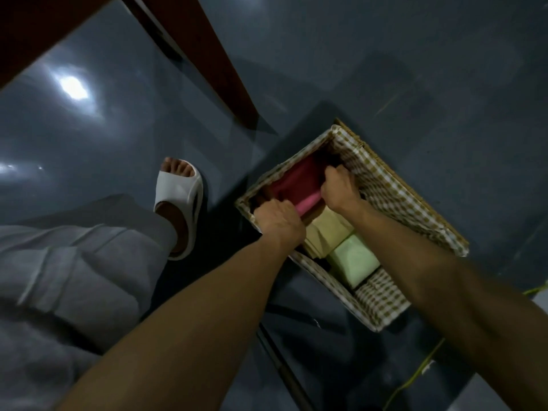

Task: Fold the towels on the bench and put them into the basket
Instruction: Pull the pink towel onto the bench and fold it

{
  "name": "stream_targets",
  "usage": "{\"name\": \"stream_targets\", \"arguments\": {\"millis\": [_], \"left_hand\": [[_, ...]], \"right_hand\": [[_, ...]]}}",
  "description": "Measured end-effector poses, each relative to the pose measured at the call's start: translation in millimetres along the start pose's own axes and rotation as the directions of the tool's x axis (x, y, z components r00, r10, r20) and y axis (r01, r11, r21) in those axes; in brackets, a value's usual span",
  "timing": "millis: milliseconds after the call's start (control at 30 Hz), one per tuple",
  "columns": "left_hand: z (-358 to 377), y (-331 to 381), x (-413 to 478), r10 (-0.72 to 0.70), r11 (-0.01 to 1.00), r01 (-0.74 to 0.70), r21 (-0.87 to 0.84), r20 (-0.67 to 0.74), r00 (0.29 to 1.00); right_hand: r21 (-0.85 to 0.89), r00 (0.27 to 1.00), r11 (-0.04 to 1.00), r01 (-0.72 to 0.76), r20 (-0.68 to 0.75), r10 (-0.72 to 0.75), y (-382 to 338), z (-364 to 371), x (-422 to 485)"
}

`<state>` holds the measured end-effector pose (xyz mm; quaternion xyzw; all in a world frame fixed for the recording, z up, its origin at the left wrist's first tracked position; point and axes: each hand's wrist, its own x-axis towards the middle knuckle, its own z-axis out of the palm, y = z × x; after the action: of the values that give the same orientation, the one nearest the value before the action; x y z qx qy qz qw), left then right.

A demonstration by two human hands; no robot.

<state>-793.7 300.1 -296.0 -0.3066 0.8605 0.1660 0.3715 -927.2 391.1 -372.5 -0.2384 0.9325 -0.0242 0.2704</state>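
Now, both hands were down inside the basket [415, 209], at its far-left end. The left hand [280, 222] was curled round the near-left end of the folded pink towel [293, 182]. The right hand [341, 186] gripped its far-right end, so the towel's long axis ran across the basket's width, hand to hand. It sat low between the lined walls, though whether it touched the bottom couldn't be told. Just beside it, toward the near right, lay the yellow towel [329, 229], and next the green towel [353, 259] touching it, lined up along the basket's length. By my reckoning the pink one needed only a straight push down and a let-go, both hands equally close.
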Motion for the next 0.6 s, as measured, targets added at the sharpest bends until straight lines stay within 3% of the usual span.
{"name": "stream_targets", "arguments": {"millis": [133, 333, 600], "left_hand": [[-1.1, -0.1, -7.8, -0.005, 0.995, 0.002, -0.098, -0.025, 1.0], [-14.6, -17.4, -32.0, 0.071, 0.933, -0.116, -0.34, -0.141, 0.987], [-38.1, -63.7, -60.5, 0.19, 0.858, -0.303, -0.415, -0.291, 0.938]], "right_hand": [[0.097, 0.999, 0.995, 0.011, 0.045, -0.015, 4.6, -6.8, 3.1], [0.186, 0.99, 0.98, 0.066, -0.133, -0.041, 16.4, -16.9, -27.9], [0.264, 0.961, 0.952, 0.155, -0.265, -0.083, -4.8, -48.4, -70.5]]}}
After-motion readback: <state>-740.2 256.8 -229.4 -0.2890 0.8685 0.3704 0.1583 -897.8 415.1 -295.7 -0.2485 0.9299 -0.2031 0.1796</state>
